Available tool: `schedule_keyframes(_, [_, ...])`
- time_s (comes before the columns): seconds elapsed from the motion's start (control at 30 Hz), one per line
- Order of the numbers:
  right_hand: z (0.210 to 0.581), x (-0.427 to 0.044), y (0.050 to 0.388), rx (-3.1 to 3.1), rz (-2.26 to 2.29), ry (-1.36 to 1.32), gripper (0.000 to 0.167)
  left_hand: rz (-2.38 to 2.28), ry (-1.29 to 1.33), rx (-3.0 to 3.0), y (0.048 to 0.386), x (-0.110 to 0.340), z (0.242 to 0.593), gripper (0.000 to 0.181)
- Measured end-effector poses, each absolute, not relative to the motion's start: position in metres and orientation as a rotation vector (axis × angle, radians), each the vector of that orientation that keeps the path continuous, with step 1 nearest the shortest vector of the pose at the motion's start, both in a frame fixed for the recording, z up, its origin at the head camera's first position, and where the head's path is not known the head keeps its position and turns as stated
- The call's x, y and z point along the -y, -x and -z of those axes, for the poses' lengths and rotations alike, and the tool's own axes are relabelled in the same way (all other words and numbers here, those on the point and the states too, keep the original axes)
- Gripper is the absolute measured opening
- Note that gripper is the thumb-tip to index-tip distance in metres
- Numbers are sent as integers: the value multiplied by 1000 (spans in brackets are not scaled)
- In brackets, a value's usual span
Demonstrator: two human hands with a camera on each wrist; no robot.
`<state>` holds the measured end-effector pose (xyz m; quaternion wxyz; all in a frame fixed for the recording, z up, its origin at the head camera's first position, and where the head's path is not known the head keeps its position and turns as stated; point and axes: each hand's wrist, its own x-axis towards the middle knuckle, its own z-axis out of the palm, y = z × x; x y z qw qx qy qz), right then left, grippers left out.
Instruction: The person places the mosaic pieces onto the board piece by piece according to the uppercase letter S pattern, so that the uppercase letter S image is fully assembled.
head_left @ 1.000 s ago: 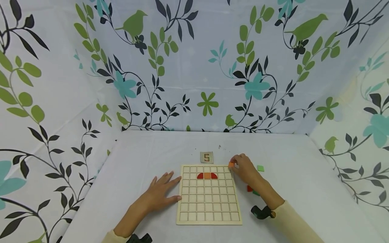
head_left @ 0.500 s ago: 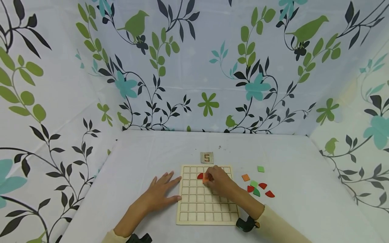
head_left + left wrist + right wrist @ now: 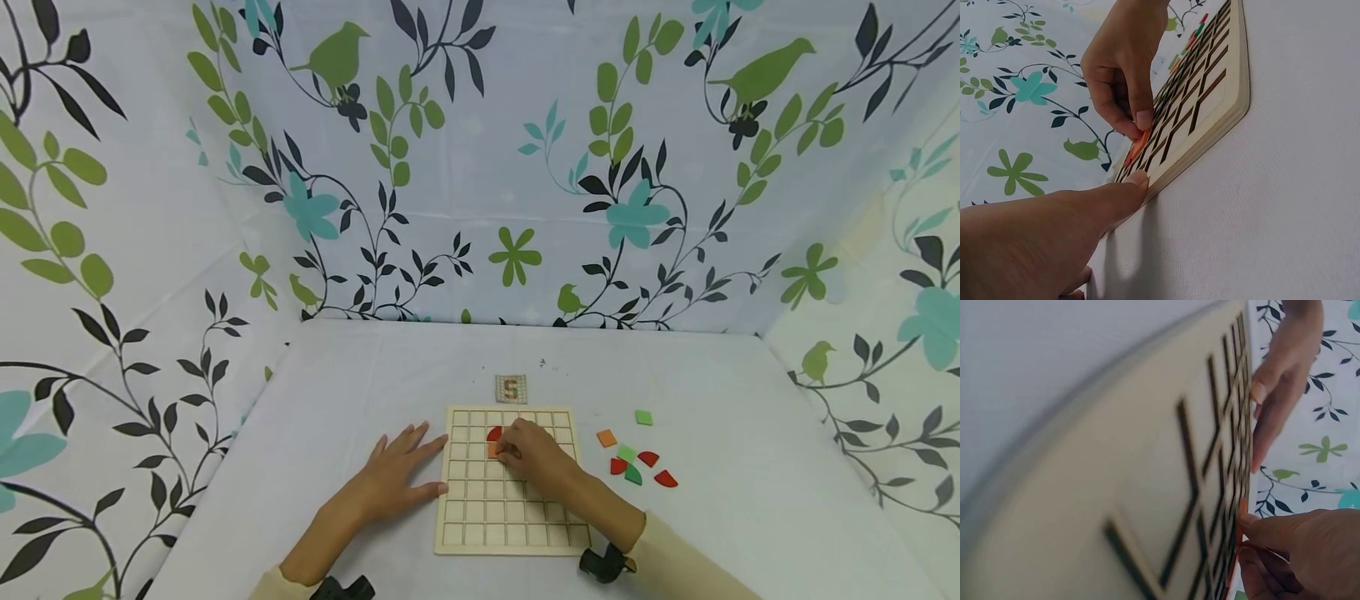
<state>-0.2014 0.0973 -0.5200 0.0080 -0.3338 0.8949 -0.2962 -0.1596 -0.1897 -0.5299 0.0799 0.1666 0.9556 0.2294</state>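
A pale wooden grid board (image 3: pixel 465 512) lies on the white table. My right hand (image 3: pixel 542 457) is over its upper middle, thumb and finger pinching an orange square (image 3: pixel 492 450) at a cell just below a red quarter piece (image 3: pixel 493 433). In the left wrist view the orange square (image 3: pixel 1140 142) is tilted between the right hand's fingertips (image 3: pixel 1143 120). My left hand (image 3: pixel 392 477) lies with spread fingers, thumb and fingertips touching the board's left edge. The right hand covers the cells right of the red piece.
A small card with an S-like pattern (image 3: pixel 511 389) lies beyond the board. Right of the board are an orange square (image 3: pixel 606 437), a green square (image 3: pixel 643 417), and several red and green pieces (image 3: pixel 665 478). A patterned cloth (image 3: pixel 450 167) hangs behind the table.
My right hand moved left from the board's upper right corner onto the grid with the orange square, then slightly further left and down. The left hand has stayed at the board's edge.
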Motion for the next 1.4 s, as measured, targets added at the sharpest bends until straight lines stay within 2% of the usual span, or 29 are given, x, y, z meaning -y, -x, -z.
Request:
schedule_keyframes(0.5, [522, -108, 199, -2838, 935, 1071, 4, -664, -500, -2862, 159, 188, 527, 75])
schedule_keyframes(0.87, [501, -170, 195, -2877, 888, 600, 15, -649, -494, -2868, 161, 189, 529, 76])
schedule_keyframes(1.1, [487, -228, 182, -2876, 666, 638, 30, -664, -486, -2858, 160, 189, 527, 76])
schedule_keyframes(1.27, [492, -242, 176, -2881, 529, 585, 28, -664, -493, -2860, 159, 190, 529, 77])
schedule_keyframes(1.4, [501, -242, 177, -2902, 553, 549, 21, -663, -499, -2858, 160, 190, 529, 78])
